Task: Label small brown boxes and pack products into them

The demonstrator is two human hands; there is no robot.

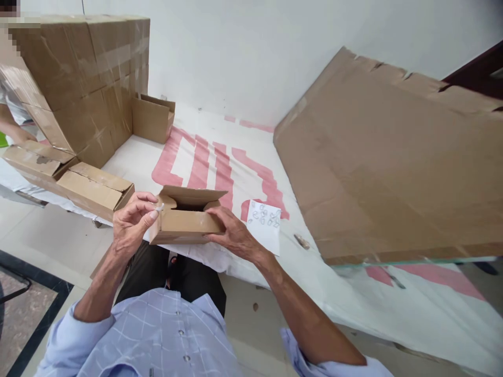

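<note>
A small brown cardboard box [186, 222] stands in front of me at the table's edge, its top flap raised and its inside dark. My right hand [233, 230] grips its right end, with the thumb on the front and the fingers over the top edge. Beside the left end, my left hand [133, 217] is closed in a pinch. Between its fingertips shows a small whitish piece [159, 207], too small to name. A white paper with drawn marks [271, 238] lies to the right of my right hand.
Stacked cardboard boxes [106, 73] rise at the left, with an open box [151, 119] beside them. Two closed boxes [94, 183] line the table's left edge. A large cardboard sheet [393, 167] leans at the right. Another person's arm [13, 125] reaches in at far left.
</note>
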